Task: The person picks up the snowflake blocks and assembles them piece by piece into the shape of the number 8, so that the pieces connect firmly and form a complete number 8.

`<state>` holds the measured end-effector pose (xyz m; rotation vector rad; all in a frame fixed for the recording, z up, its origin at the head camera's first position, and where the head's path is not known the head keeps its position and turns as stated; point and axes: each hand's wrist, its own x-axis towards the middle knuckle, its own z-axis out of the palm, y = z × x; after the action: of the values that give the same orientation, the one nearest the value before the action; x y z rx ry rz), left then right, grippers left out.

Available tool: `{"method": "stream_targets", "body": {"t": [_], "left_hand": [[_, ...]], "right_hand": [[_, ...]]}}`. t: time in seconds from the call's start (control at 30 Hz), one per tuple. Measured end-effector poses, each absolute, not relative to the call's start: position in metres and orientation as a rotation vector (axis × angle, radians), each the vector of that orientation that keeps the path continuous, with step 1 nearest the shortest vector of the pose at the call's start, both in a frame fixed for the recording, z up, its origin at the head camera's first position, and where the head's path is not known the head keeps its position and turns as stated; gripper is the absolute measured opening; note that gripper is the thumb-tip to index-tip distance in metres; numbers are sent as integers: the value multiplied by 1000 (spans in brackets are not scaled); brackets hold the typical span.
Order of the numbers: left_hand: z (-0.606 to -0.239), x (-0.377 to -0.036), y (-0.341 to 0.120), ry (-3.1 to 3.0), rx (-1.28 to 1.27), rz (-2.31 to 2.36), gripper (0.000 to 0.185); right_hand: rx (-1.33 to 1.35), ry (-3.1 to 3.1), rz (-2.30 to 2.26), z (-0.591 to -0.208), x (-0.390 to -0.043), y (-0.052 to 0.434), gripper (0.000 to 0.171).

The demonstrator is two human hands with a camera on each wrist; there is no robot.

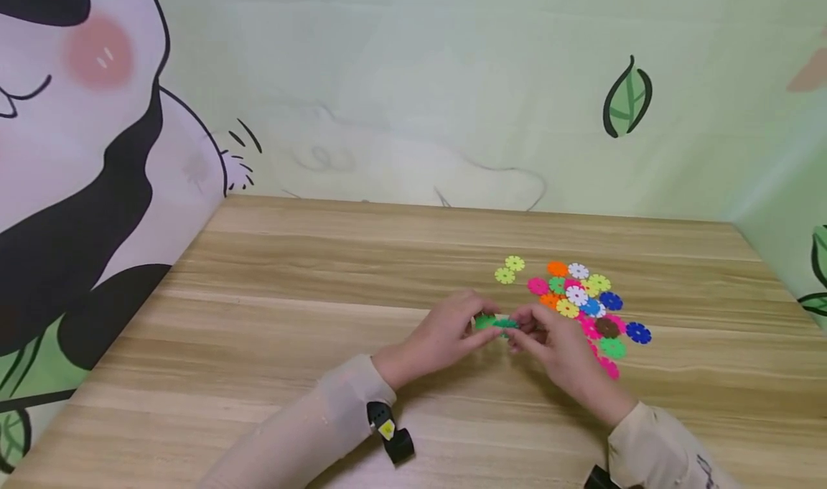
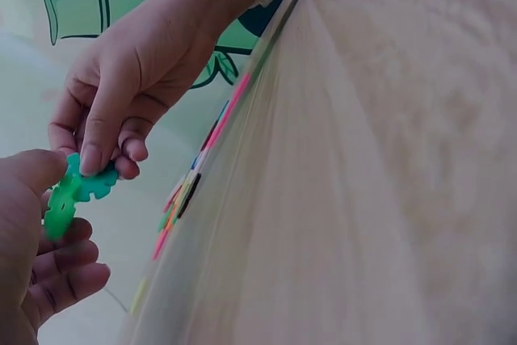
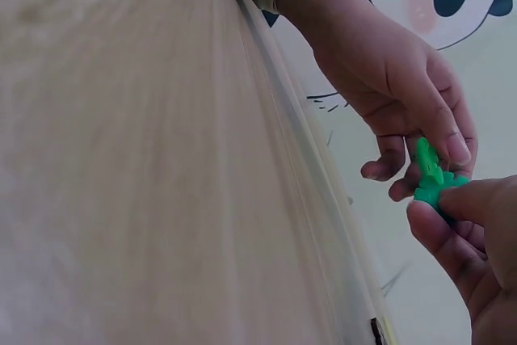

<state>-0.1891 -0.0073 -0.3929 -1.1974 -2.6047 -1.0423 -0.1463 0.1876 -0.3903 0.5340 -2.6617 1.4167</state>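
Observation:
Thumb and fingers of the left hand (image 1: 446, 337) pinch a light green notched snowflake disc (image 2: 59, 212). Opposite it, the right hand (image 1: 563, 349) grips a darker, bluish-green snowflake disc (image 2: 98, 184) between thumb and fingertips. The two discs meet at an angle, edge into edge, in the left wrist view. Seen from the right wrist, the light green disc (image 3: 428, 161) stands up from the darker one (image 3: 432, 191), which the right fingertips partly cover. Both hands are held close together above the wooden table, just left of a pile of loose discs.
Loose snowflake discs in many colours, among them a brown one (image 1: 607, 327) and a dark blue one (image 1: 638, 332), lie on the table (image 1: 291, 259) beyond and beside the right hand. Two yellow discs (image 1: 505, 275) lie apart at the pile's left. A painted wall (image 1: 400, 101) borders the table's back.

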Motion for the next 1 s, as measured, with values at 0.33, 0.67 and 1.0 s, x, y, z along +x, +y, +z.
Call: {"method": "stream_targets", "body": {"t": [0.33,0.67,1.0], "left_hand": [[-397,-188,-7,-2515,-1228,-1009,12],[-398,-189,-11,-2571,-1210,-879,11],[-398,-189,-11,-2567,-1210,-798,10]], "right_hand": [[591,-2706,1311,-393,-152,191,14],[501,-2815,977,-382,-160,213,13],[505,-2960,828,-385,-166,227,20]]}}
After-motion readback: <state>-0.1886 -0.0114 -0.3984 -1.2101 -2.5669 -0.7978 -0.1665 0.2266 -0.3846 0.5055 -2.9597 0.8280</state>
